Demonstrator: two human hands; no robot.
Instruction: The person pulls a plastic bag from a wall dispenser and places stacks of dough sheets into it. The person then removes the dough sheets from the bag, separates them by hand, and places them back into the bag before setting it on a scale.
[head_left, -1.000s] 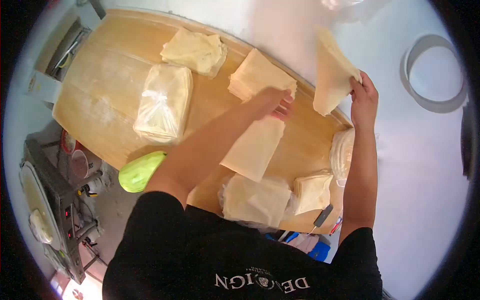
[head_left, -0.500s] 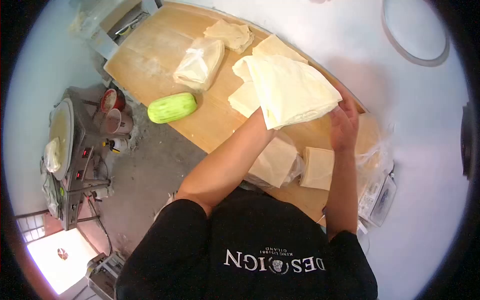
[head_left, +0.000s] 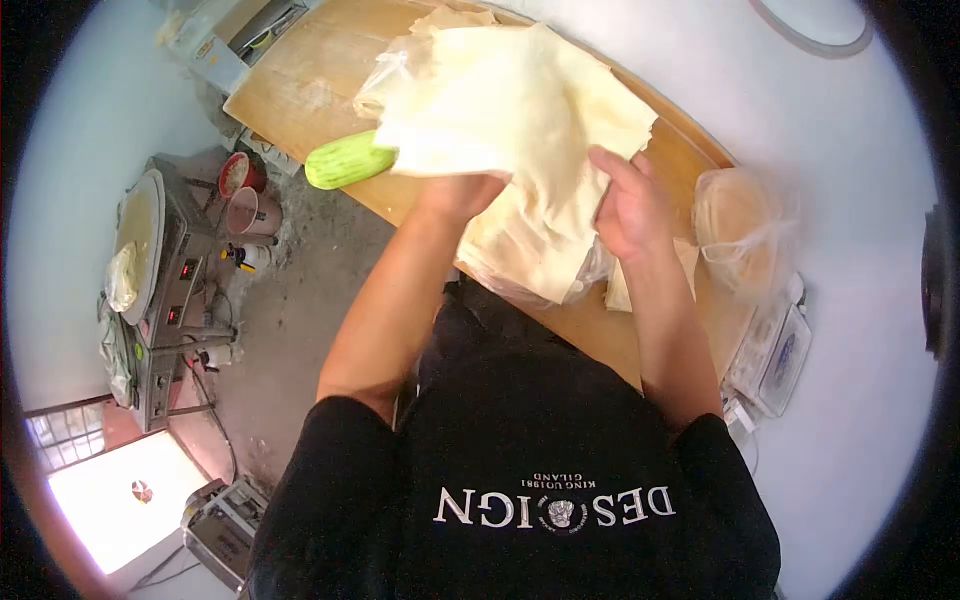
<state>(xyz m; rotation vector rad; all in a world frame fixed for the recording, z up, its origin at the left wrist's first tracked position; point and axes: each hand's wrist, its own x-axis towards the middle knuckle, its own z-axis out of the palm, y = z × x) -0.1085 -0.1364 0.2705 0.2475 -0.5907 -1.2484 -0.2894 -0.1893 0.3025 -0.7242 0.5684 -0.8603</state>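
A large, limp stack of thin pale-yellow dough sheets (head_left: 470, 105) is raised over the table, opened out and draping downward. My left hand (head_left: 468, 195) is under its near-left edge, with the fingers mostly covered by the sheets. At the right edge, my right hand (head_left: 630, 205) pinches the sheets, thumb on top. A pale green gourd (head_left: 345, 160) lies left of them, its right end touching or just behind the sheets. Beneath the right wrist, a smaller squared stack of sheets (head_left: 684, 262) shows in part.
The wooden table (head_left: 290, 95) meets a white wall. A plastic bag of sheets (head_left: 740, 215) sits at its right, beside a scale-like device (head_left: 780, 365). A tied plastic bag (head_left: 390, 72) is partly covered. Leftward on the floor stand buckets (head_left: 253, 212) and a round griddle (head_left: 145, 245).
The sheets have spread from a folded bundle into a wide drape, reaching left toward the gourd. My left hand has come back from beneath them, and my right hand has shifted left.
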